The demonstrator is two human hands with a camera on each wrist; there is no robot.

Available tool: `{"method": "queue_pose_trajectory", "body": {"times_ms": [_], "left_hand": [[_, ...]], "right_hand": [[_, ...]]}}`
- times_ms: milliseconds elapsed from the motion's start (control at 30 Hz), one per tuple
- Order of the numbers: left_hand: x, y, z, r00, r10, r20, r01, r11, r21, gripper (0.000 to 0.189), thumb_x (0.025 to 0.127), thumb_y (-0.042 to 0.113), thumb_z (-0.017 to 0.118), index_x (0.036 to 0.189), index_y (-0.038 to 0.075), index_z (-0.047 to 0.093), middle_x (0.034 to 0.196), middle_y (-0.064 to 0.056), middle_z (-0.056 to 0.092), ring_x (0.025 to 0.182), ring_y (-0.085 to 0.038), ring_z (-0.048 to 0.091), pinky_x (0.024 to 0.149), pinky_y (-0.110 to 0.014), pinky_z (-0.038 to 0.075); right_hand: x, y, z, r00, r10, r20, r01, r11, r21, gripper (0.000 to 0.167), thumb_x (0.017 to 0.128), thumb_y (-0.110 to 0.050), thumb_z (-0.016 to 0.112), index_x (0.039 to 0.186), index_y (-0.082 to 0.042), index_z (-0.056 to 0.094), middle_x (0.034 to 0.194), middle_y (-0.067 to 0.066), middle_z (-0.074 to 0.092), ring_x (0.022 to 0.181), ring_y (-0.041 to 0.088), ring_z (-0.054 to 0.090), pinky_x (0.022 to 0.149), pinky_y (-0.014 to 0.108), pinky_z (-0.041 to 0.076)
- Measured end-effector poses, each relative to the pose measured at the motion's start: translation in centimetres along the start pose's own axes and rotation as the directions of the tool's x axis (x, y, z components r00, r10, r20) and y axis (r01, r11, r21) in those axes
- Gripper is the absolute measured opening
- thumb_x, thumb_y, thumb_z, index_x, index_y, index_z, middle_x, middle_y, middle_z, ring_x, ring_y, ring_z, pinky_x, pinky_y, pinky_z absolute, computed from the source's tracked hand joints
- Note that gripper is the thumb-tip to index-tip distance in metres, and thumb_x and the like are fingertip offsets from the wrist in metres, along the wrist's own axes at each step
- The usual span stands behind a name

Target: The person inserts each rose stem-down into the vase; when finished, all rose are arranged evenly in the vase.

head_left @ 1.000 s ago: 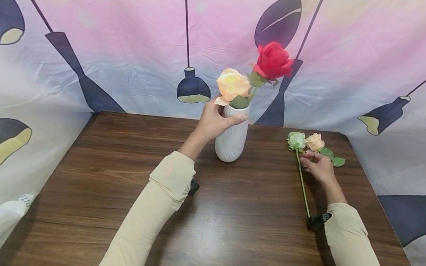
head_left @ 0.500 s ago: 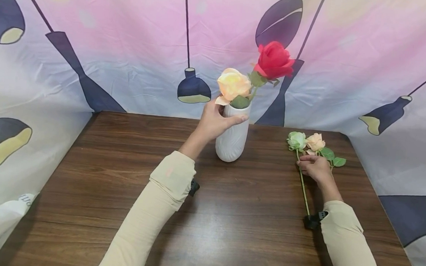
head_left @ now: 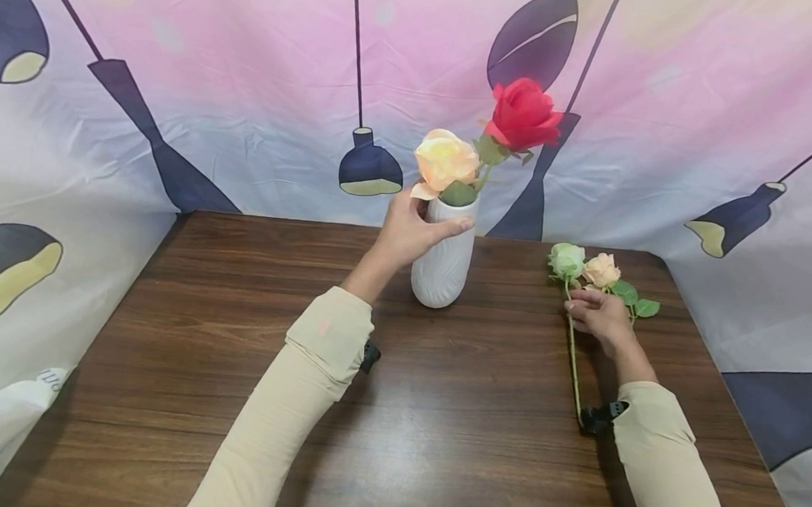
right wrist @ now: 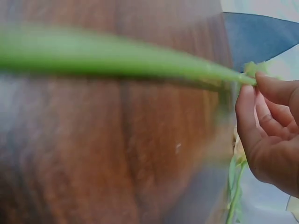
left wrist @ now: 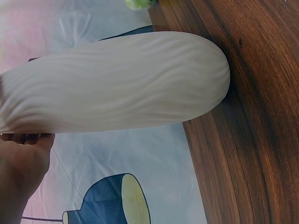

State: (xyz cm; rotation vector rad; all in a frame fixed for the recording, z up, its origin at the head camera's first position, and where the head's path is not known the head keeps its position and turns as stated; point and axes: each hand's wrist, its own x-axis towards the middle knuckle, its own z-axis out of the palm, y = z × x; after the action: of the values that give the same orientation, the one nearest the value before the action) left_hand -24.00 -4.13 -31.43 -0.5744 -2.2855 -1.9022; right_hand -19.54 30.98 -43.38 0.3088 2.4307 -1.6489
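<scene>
My left hand (head_left: 410, 234) grips the white vase (head_left: 442, 268) near its rim, thumb across the front. The vase stands upright on the table; its wavy ribbed side (left wrist: 121, 84) fills much of the left wrist view. In it are a peach-yellow rose (head_left: 446, 162) and a taller red rose (head_left: 524, 116) leaning right. My right hand (head_left: 602, 318) pinches the stem of a pale green rose (head_left: 566, 261) between thumb and fingertips, just below the bloom. In the right wrist view that green stem (right wrist: 117, 56) runs close across the camera toward the fingertips.
A peach rose (head_left: 601, 270) with green leaves (head_left: 636, 301) lies on the table just beyond my right hand. The brown wooden table (head_left: 393, 433) backs onto a fabric backdrop (head_left: 268, 102) printed with lamps, with more fabric on both sides.
My right hand has moved slightly left and closed its fingertips on the green rose's stem. The green bloom has risen a little. My left hand and the vase have stayed put.
</scene>
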Motion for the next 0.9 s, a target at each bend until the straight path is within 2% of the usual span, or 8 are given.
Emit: {"method": "queue_pose_trajectory", "body": {"times_ms": [233,333,400,467,567,633,767,900], "left_hand": [[0.0,-0.1,0.0,1.000,0.002,0.001,-0.002,1.000,0.016,0.060,0.080,0.014,0.086,0.132,0.003,0.059,0.127,-0.014,0.068,0.111,-0.025,0.069,0.097,-0.038,0.058],[0.0,-0.2,0.0,1.000,0.006,-0.003,-0.006,1.000,0.021,0.060,0.079,0.014,0.086,0.132,0.003,0.060,0.126,-0.014,0.069,0.110,-0.024,0.069,0.096,-0.038,0.058],[0.0,-0.2,0.0,1.000,0.011,-0.006,-0.011,1.000,0.027,0.060,0.079,0.014,0.087,0.131,0.002,0.060,0.125,-0.014,0.069,0.109,-0.024,0.069,0.096,-0.038,0.059],[0.0,-0.2,0.0,1.000,0.014,-0.008,-0.014,1.000,0.027,0.060,0.079,0.014,0.087,0.131,0.002,0.060,0.125,-0.015,0.069,0.109,-0.024,0.069,0.096,-0.038,0.059],[0.0,-0.3,0.0,1.000,0.012,-0.008,-0.012,1.000,0.018,0.060,0.079,0.014,0.087,0.131,0.002,0.060,0.126,-0.015,0.069,0.109,-0.024,0.069,0.096,-0.038,0.059],[0.0,-0.3,0.0,1.000,0.014,-0.007,-0.014,1.000,-0.003,0.060,0.079,0.012,0.086,0.131,0.001,0.060,0.126,-0.016,0.069,0.109,-0.024,0.069,0.096,-0.037,0.059],[0.0,-0.2,0.1,1.000,0.023,-0.010,-0.023,0.999,-0.035,0.058,0.078,0.008,0.086,0.130,-0.001,0.061,0.124,-0.018,0.069,0.107,-0.024,0.069,0.094,-0.035,0.059],[-0.1,0.0,0.2,1.000,0.017,-0.012,-0.017,0.998,-0.052,0.059,0.078,0.007,0.086,0.132,0.000,0.060,0.126,-0.017,0.069,0.110,-0.024,0.069,0.097,-0.035,0.058]], "right_hand": [[0.0,-1.5,0.4,0.999,-0.049,-0.023,0.051,0.987,0.154,0.058,0.101,-0.007,0.060,0.150,0.014,0.035,0.080,-0.025,0.066,0.077,-0.009,0.066,0.070,0.012,0.058],[-0.1,-2.2,0.6,0.996,-0.081,-0.044,0.089,0.969,0.229,0.055,0.100,-0.004,0.061,0.147,0.013,0.040,0.081,-0.022,0.067,0.077,-0.008,0.067,0.069,0.013,0.059],[-0.3,-2.7,0.7,0.992,-0.107,-0.060,0.119,0.959,0.257,0.041,0.099,-0.004,0.062,0.139,0.005,0.053,0.082,-0.021,0.068,0.077,-0.007,0.067,0.068,0.013,0.059],[-0.4,-3.0,0.8,0.990,-0.123,-0.068,0.138,0.943,0.302,0.025,0.099,-0.002,0.062,0.123,-0.009,0.065,0.082,-0.020,0.069,0.077,-0.007,0.068,0.068,0.013,0.059],[-0.7,-3.5,0.9,0.987,-0.141,-0.074,0.159,0.914,0.373,0.025,0.098,0.001,0.062,0.103,-0.024,0.068,0.082,-0.018,0.071,0.077,-0.005,0.070,0.066,0.013,0.059],[-0.8,-3.7,1.0,0.986,-0.151,-0.075,0.169,0.895,0.414,0.026,0.098,0.002,0.061,0.101,-0.023,0.068,0.082,-0.016,0.073,0.077,-0.004,0.070,0.066,0.014,0.059],[-1.2,-4.0,1.0,0.984,-0.165,-0.068,0.178,0.874,0.452,0.022,0.098,0.001,0.062,0.107,-0.018,0.065,0.085,-0.015,0.073,0.078,-0.003,0.072,0.068,0.014,0.060],[-1.4,-4.4,1.1,0.983,-0.178,-0.054,0.180,0.843,0.507,0.024,0.098,0.001,0.062,0.103,-0.021,0.069,0.087,-0.012,0.074,0.079,0.000,0.074,0.069,0.015,0.060]]}}
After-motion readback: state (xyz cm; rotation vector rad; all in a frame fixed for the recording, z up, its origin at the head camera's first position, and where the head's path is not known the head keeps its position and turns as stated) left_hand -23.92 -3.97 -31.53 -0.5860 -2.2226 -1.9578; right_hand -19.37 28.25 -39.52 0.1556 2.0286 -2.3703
